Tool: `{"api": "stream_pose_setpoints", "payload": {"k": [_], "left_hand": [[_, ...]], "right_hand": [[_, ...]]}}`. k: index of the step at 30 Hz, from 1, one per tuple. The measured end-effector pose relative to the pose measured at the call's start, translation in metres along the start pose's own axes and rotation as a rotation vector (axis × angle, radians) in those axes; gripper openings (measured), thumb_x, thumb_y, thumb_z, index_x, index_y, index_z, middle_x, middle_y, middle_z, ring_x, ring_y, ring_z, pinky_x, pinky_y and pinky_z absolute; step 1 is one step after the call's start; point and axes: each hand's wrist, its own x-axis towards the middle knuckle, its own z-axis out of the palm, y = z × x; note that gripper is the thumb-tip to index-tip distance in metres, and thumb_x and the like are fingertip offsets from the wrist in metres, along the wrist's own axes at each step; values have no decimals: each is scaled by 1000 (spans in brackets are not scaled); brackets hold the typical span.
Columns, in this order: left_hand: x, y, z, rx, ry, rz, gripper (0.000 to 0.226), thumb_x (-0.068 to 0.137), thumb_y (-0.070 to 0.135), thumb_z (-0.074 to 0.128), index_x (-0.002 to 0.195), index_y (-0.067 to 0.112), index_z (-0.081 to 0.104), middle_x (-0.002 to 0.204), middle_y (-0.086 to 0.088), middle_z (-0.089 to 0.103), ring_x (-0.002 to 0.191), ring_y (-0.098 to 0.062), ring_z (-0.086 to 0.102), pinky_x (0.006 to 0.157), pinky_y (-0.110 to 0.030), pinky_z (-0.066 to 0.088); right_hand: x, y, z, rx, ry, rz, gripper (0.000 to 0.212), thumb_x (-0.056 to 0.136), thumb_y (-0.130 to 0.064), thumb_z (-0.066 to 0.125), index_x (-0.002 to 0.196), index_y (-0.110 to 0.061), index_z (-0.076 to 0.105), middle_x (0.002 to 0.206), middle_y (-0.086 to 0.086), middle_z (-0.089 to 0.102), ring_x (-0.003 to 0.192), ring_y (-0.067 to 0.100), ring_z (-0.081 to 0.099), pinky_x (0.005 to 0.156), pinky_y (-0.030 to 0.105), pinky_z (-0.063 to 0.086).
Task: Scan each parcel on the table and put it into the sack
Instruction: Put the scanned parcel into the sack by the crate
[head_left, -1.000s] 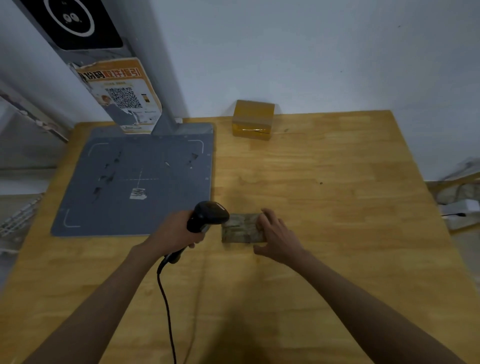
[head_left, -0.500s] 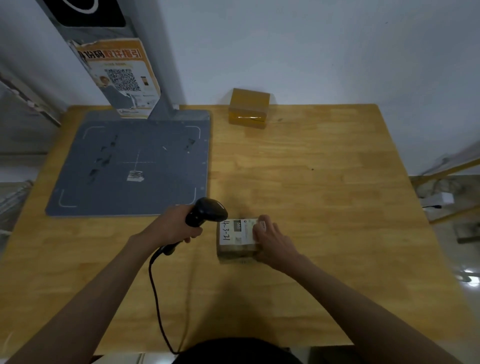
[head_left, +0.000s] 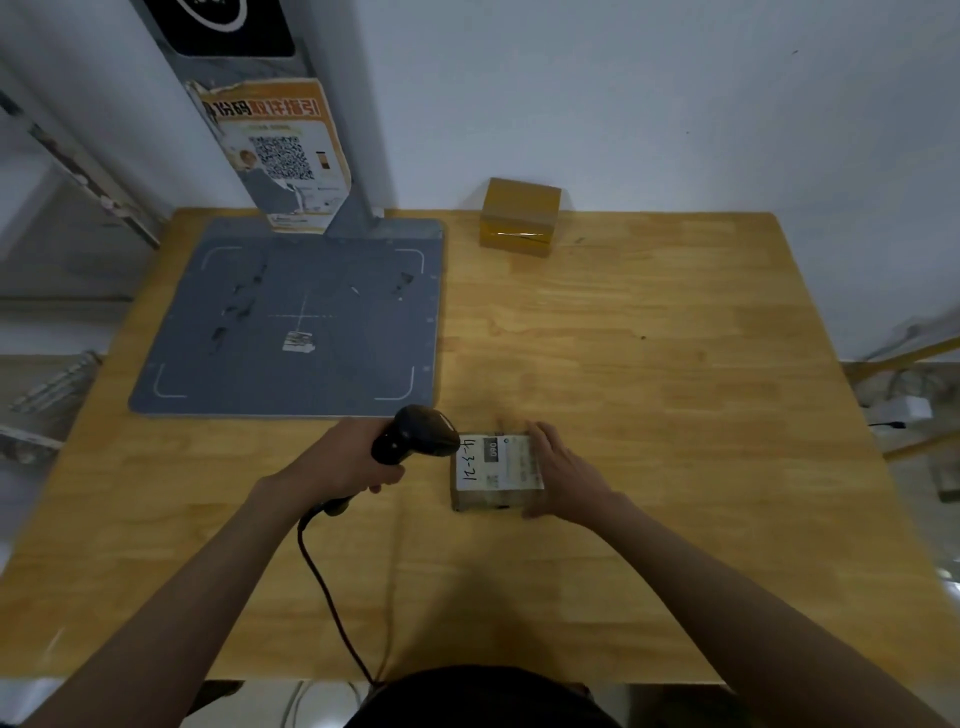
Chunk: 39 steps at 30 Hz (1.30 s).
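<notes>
The parcel (head_left: 496, 473) I'm working on sits toward the near edge of the worktop (head_left: 649, 364), about midway along it, with its white label facing up and handwriting visible on the label's left part. My right hand (head_left: 563, 478) is wrapped over its right side, fingers across the top and thumb at the near face, steadying it flat on the wood. My left hand (head_left: 345, 465) is closed around the grip of the black corded scanner (head_left: 415, 436), whose head points at the label from just beside the parcel's left edge; the cable (head_left: 332, 597) trails off the near edge. I judge this parcel is at the scanning step, not yet bagged, and no sack is in view. Beyond it lies the grey scanning mat (head_left: 291, 322) at the far left, and a second brown taped parcel (head_left: 519, 218) waits at the far edge against the wall, untouched. Compared with a second ago, the label has been turned from tilted away to fully upward, and the scanner head has closed in on it.
</notes>
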Motion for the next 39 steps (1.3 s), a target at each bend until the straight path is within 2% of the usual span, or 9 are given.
{"api": "stream_pose_setpoints", "payload": {"k": [3, 8, 11, 14, 21, 26, 31, 36, 39], "left_hand": [[-5, 1, 0, -6, 3, 22, 24, 80, 11, 75, 90, 28, 62, 80, 7, 70, 63, -6, 70, 68, -26, 53], [-9, 9, 9, 63, -32, 107, 34, 78, 16, 78, 102, 35, 63, 88, 11, 70, 67, -5, 69, 72, -34, 59], [-11, 16, 20, 187, -120, 137, 35, 77, 21, 78, 99, 40, 59, 85, 12, 69, 68, -4, 67, 72, -36, 60], [-11, 25, 30, 228, -156, 159, 29, 75, 21, 76, 96, 36, 62, 82, 10, 70, 65, -3, 67, 68, -39, 60], [-14, 43, 43, 258, -174, 204, 20, 78, 23, 74, 91, 32, 62, 76, 15, 66, 66, -2, 63, 61, -30, 57], [-18, 48, 47, 308, -159, 252, 28, 79, 23, 74, 88, 39, 53, 72, 23, 55, 66, 1, 55, 57, -20, 41], [-21, 44, 50, 356, -142, 232, 29, 78, 17, 72, 88, 36, 54, 72, 16, 58, 64, -3, 55, 55, -18, 39], [-24, 40, 53, 362, -137, 226, 27, 76, 17, 71, 91, 34, 57, 73, 13, 61, 66, -6, 58, 55, -22, 45], [-25, 38, 54, 364, -134, 220, 28, 76, 18, 72, 98, 32, 61, 76, 12, 63, 69, -7, 60, 63, -30, 54]], "right_hand": [[-7, 5, 10, 49, 35, -23, 132, 66, -34, 93, 160, -11, 4, 164, 3, 8, 135, 31, 46, 101, 48, 51], [-21, 9, 25, 108, -16, -120, 130, 69, -29, 91, 162, -22, 1, 164, -2, 2, 138, 27, 42, 100, 43, 52], [-26, 9, 31, 129, -22, -124, 135, 68, -28, 92, 162, -21, -6, 165, -4, 4, 138, 26, 42, 99, 44, 53], [-30, 12, 32, 149, -46, -123, 136, 68, -26, 91, 161, -24, -8, 164, -7, 5, 135, 27, 44, 96, 46, 54], [-35, 19, 34, 191, -35, -125, 130, 67, -28, 92, 162, -26, 2, 163, -9, 13, 136, 25, 46, 98, 49, 52], [-35, 19, 37, 206, -15, -134, 129, 67, -28, 93, 162, -25, 5, 164, -8, 14, 136, 24, 46, 100, 49, 51], [-35, 22, 39, 220, 8, -138, 126, 64, -27, 94, 161, -21, 14, 163, -6, 20, 135, 26, 48, 99, 48, 52], [-35, 22, 40, 232, 6, -150, 122, 66, -24, 92, 160, -21, 15, 162, -6, 21, 134, 26, 48, 98, 47, 54], [-36, 22, 40, 237, 1, -139, 123, 65, -26, 92, 160, -24, 14, 163, -7, 21, 134, 27, 48, 98, 48, 54]]}}
